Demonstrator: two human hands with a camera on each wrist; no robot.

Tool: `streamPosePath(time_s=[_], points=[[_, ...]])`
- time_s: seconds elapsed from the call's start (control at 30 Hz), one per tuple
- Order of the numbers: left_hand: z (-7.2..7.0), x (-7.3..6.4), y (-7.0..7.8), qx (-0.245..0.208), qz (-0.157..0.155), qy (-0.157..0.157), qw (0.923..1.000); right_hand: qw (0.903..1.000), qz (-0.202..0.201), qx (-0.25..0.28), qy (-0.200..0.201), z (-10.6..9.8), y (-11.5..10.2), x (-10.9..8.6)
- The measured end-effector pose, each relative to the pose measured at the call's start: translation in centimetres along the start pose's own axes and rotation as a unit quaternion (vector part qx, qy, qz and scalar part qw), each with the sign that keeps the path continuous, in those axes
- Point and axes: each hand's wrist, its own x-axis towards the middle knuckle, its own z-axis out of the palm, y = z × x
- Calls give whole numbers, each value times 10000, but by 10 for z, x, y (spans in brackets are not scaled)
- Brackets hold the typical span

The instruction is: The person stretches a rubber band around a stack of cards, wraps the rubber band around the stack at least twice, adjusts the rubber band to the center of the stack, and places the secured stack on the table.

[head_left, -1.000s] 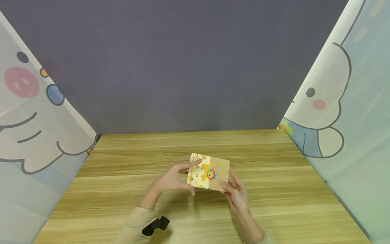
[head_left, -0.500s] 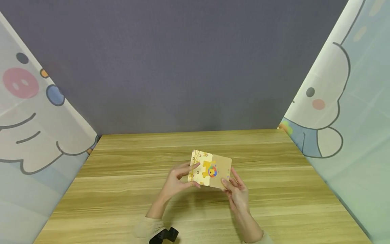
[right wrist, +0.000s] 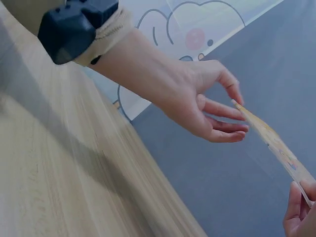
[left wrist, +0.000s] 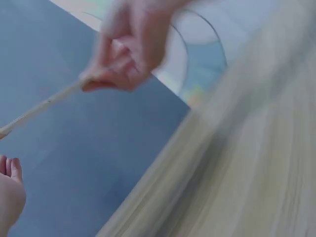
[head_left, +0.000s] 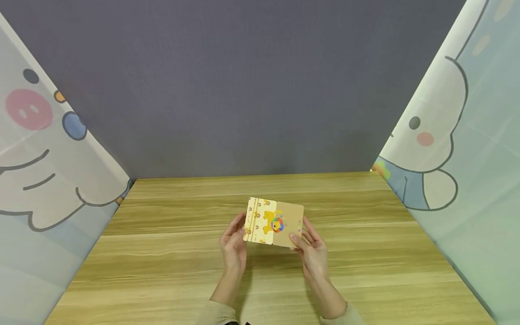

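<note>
A thin notebook-like booklet point(head_left: 273, 222) is held up above the table in the head view. Its left part is cream with small prints and thin stripes, its right part plain brown, and a lion with a many-coloured mane spans the two. My left hand point(head_left: 234, 246) pinches the left edge, thumb in front and fingers partly hidden behind. At the lower right corner, my right hand point(head_left: 314, 253) grips it with the thumb on the front face. In the right wrist view the booklet point(right wrist: 274, 143) appears nearly edge-on between the left hand point(right wrist: 197, 101) and the right hand point(right wrist: 298, 212).
Beneath the hands lies a wood-grain table point(head_left: 162, 262). A dark grey panel point(head_left: 252, 90) rises behind it, and cartoon-printed curtains point(head_left: 479, 189) flank both sides. A black device point(right wrist: 69, 29) is strapped at the left sleeve.
The left hand has turned upright and slid from over the cream face to its left edge. The booklet has shifted slightly left and up; the right hand keeps its grip.
</note>
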Motion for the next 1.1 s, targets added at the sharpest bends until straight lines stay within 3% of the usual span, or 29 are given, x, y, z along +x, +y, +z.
streamPosePath(time_s=[0.1,0.37,0.53,0.67,0.8,0.87,1.1], points=[[3,-1,3,-381,-217,432,9981,10000,-86,-22,19,2,-2,2],[14,-9,6,-306,-986,1186,9876,9997,114,45,207,2,-5,8],[18,-13,9,-369,-1643,1604,9726,9996,139,1,231,1,-6,13],[20,-15,11,-399,-2141,2034,9546,9997,109,-102,183,1,-6,17],[23,-17,12,-453,-2404,2426,9388,9998,117,-134,106,1,-8,18],[25,-18,13,-446,-2456,2486,9359,9998,126,-123,79,1,-8,19],[27,-21,13,-459,-2474,2358,9387,9998,174,-96,-31,1,-6,24]])
